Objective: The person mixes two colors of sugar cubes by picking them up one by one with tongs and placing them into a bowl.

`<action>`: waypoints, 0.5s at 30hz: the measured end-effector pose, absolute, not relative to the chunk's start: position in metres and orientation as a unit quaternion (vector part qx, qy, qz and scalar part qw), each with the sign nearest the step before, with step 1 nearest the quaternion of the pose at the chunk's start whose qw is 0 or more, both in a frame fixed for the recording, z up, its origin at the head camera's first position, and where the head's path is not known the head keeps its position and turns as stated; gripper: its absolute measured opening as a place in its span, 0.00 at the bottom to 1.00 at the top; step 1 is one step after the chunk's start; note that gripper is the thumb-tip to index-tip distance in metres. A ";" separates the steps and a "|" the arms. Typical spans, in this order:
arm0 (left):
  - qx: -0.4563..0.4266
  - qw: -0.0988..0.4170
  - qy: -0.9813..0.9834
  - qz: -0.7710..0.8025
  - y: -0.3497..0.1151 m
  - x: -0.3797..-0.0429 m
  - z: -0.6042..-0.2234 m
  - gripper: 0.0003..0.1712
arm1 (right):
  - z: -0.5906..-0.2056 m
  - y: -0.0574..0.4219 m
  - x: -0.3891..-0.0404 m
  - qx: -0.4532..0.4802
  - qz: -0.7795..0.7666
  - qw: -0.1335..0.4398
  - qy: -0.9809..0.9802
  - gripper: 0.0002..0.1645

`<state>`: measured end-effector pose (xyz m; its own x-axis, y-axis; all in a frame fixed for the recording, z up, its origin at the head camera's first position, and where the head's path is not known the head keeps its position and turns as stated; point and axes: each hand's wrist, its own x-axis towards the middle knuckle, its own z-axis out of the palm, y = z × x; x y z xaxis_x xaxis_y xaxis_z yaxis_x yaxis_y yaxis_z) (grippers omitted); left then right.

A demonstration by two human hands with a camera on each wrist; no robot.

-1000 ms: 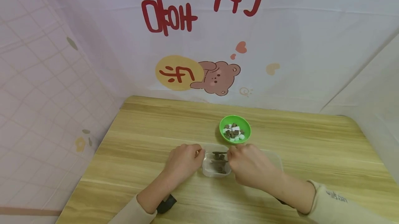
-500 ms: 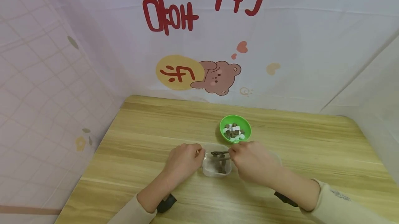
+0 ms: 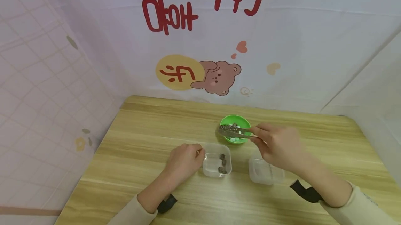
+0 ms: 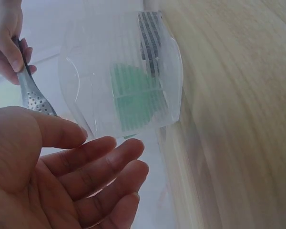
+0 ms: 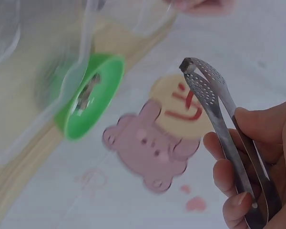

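Observation:
My left hand (image 3: 185, 159) pinches the left rim of a clear plastic container (image 3: 210, 173), thumb and index finger meeting at its edge in the left wrist view. Several small dark brown cubes (image 3: 222, 162) lie along the container's right side. My right hand (image 3: 278, 145) grips metal tongs (image 3: 239, 131) with perforated tips, held over a green bowl (image 3: 232, 118). White and brown pieces in that bowl are partly hidden by the tongs. In the right wrist view, a small brown cube (image 5: 187, 65) sits between the tong tips.
A second clear container (image 3: 261, 174) stands to the right, beneath my right forearm and hand. Everything rests on a wood-grain table (image 3: 150, 131). Behind it hangs a white printed cloth (image 3: 291, 44) with a bear drawing.
My right hand has moved the tongs back and right, from over the left container to over the green bowl. The right container is now uncovered. My left hand stays put.

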<state>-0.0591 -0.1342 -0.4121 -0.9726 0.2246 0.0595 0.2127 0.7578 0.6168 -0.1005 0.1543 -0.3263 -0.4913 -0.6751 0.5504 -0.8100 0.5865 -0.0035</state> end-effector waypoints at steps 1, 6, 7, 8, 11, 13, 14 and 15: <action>0.116 0.010 0.937 0.329 -0.135 -0.059 -0.412 0.19 | -0.326 0.158 -0.104 0.427 0.131 0.261 -0.856 0.15; 0.117 0.009 0.936 0.332 -0.136 -0.059 -0.414 0.20 | -0.330 0.175 -0.115 0.387 0.121 0.271 -0.873 0.14; 0.117 0.008 0.936 0.332 -0.136 -0.059 -0.414 0.19 | -0.332 0.177 -0.117 0.378 0.119 0.272 -0.877 0.13; 0.117 0.008 0.936 0.333 -0.136 -0.059 -0.415 0.18 | -0.333 0.180 -0.118 0.370 0.116 0.273 -0.880 0.13; 0.117 0.008 0.935 0.334 -0.135 -0.059 -0.415 0.14 | -0.338 0.185 -0.121 0.353 0.112 0.276 -0.887 0.11; 0.116 0.009 0.935 0.334 -0.135 -0.059 -0.416 0.13 | -0.340 0.188 -0.122 0.349 0.110 0.278 -0.888 0.11; 0.117 0.010 0.935 0.335 -0.135 -0.059 -0.416 0.13 | -0.340 0.188 -0.122 0.349 0.110 0.278 -0.888 0.10; 0.116 0.011 0.935 0.334 -0.135 -0.059 -0.416 0.13 | -0.340 0.188 -0.122 0.350 0.111 0.278 -0.888 0.10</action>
<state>-0.0592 -0.1353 -0.4161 -0.9727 0.2247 0.0579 0.2105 0.7494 0.6278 -0.1219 0.1883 -0.3402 -0.6000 -0.5596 0.5716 -0.6832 0.7302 -0.0023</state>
